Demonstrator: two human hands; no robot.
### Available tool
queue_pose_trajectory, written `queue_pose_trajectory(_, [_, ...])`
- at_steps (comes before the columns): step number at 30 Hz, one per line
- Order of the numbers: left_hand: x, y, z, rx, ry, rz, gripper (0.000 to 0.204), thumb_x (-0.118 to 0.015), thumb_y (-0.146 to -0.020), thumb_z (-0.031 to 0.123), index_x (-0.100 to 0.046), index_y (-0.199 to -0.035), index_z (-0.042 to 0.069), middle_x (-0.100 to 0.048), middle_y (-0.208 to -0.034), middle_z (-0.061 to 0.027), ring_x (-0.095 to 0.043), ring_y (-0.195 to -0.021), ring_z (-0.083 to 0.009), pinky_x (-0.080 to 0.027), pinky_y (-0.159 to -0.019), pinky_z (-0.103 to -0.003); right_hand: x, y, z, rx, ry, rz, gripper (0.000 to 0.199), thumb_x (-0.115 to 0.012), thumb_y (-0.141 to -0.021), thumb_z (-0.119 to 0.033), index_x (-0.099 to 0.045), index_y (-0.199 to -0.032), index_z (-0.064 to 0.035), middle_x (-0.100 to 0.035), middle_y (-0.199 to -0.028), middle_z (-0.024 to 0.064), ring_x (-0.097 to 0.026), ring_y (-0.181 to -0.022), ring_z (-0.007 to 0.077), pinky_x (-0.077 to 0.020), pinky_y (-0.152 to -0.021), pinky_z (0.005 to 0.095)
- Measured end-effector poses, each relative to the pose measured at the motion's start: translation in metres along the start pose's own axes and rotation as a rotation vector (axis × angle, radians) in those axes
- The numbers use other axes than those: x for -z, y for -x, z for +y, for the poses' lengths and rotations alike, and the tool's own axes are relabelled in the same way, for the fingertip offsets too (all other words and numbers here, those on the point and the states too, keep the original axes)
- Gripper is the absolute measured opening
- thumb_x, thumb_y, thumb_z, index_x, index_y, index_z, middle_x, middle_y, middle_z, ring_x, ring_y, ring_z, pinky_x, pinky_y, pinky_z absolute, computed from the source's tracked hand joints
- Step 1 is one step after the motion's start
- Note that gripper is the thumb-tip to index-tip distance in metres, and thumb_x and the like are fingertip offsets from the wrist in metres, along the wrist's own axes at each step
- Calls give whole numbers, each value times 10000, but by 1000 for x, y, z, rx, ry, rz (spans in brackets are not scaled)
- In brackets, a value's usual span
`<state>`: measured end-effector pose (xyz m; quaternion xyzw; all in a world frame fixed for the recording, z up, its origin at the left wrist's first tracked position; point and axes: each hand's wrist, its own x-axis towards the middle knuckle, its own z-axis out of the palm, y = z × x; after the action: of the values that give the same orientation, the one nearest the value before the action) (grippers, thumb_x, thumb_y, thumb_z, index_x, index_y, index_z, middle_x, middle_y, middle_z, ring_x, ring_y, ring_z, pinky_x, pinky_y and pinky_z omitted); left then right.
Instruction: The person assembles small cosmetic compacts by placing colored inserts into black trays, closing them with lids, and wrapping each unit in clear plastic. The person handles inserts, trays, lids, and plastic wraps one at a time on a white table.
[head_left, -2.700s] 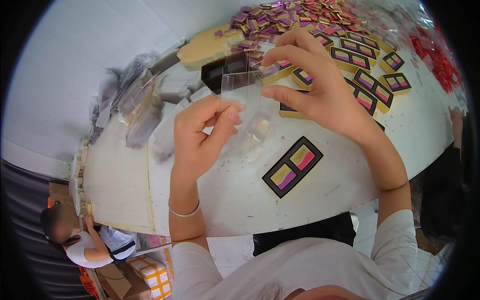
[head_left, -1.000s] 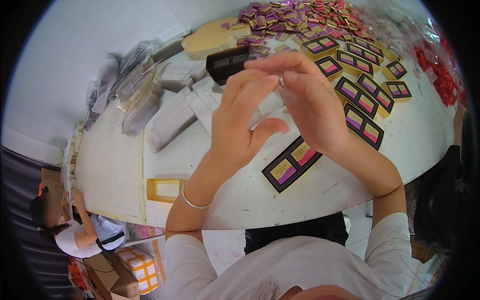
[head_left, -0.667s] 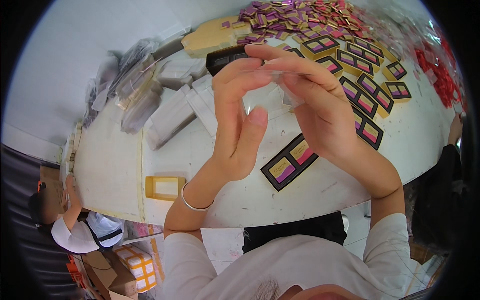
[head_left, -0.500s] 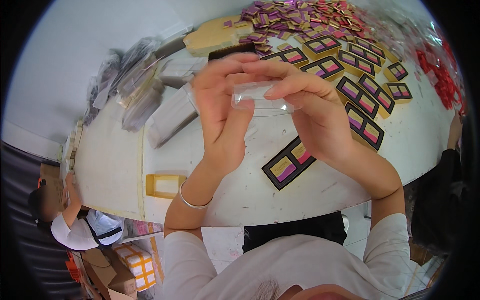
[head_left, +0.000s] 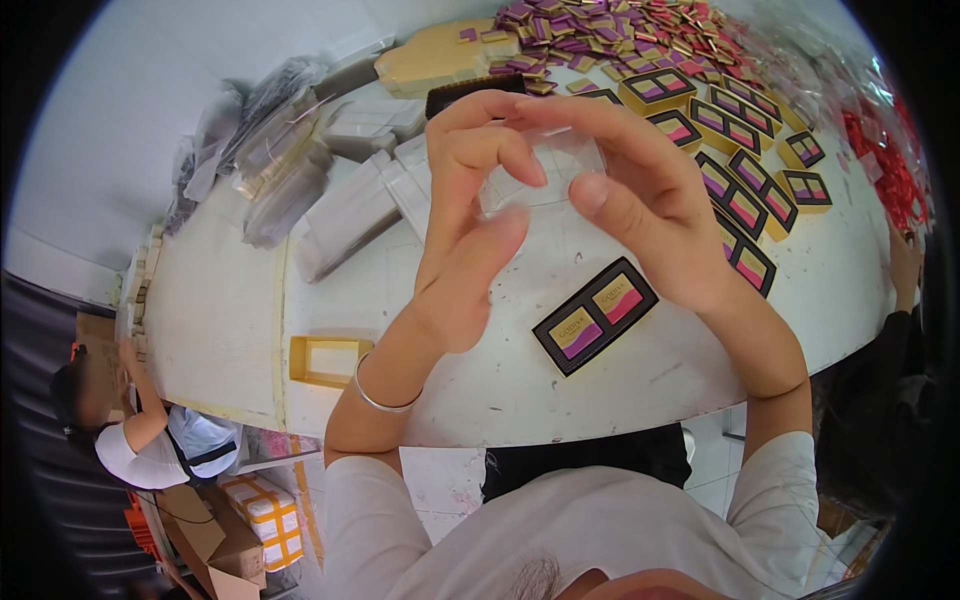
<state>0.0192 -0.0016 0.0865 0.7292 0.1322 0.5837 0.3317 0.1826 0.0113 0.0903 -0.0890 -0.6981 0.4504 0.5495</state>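
A clear plastic box (head_left: pixel 560 165) is up above the table between my two hands, see-through and squared, its edges only faintly visible. From the left, the curled fingers and thumb of my left hand (head_left: pixel 455 230) close around it. My right hand (head_left: pixel 655 205) grips its other side, thumb and fingers bent around the film. Below them on the table lies a black two-compartment tray (head_left: pixel 622 331) with two gold squares, one banded purple and one pink. A gold open frame (head_left: pixel 330 361) sits near my left forearm.
Filled black trays in gold boxes (head_left: pixel 735 192) cover the right side, with heaped purple and pink squares (head_left: pixel 600 35) behind. Stacks of clear plastic covers (head_left: pixel 345 215) lie left of my hands. Another black tray (head_left: pixel 470 92) is behind them. A co-worker (head_left: pixel 140 440) is at the left.
My hands have spread and turned the clear plastic, which looks fuller and more tilted. The right hand has shifted slightly up and right, uncovering the black tray below.
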Motion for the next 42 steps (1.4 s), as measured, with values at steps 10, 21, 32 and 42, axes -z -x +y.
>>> queue_pose_trajectory(10, [-5,-2,-8,-108,-36,110,157,-504,-897,99,-474,-1043,48,-460,-1193,-145,-432,-1109,-228,-307,-987,-363,17,-7,-18,-106,125,-115,312,-523,-894,-37,-559,-1199,18,-582,-1181,110,-551,-1042,154,-441,-848,251])
queue_pose_trajectory(21, [5,0,-18,-219,-246,29,314,-597,-883,148,-468,-1154,55,-489,-1151,-133,-462,-1061,-227,-413,-869,-321,12,-6,-26,34,467,-114,287,-566,-811,43,-619,-1092,39,-645,-1024,140,-614,-916,185,-489,-782,267])
queue_pose_trajectory(32, [2,0,-18,-292,-454,-23,570,-742,-763,152,-431,-1240,107,-393,-1244,-136,-433,-1049,-229,-447,-749,-310,7,-1,-19,10,397,106,245,-591,-781,34,-660,-1015,13,-676,-899,116,-640,-776,161,-517,-656,264])
queue_pose_trajectory(42, [9,-2,-8,-175,-483,-85,574,-737,-780,187,-346,-1185,78,-387,-1267,-175,-479,-1019,-195,-459,-764,-312,15,-9,-20,227,638,-84,276,-597,-720,64,-669,-982,22,-678,-851,125,-635,-718,200,-495,-650,282])
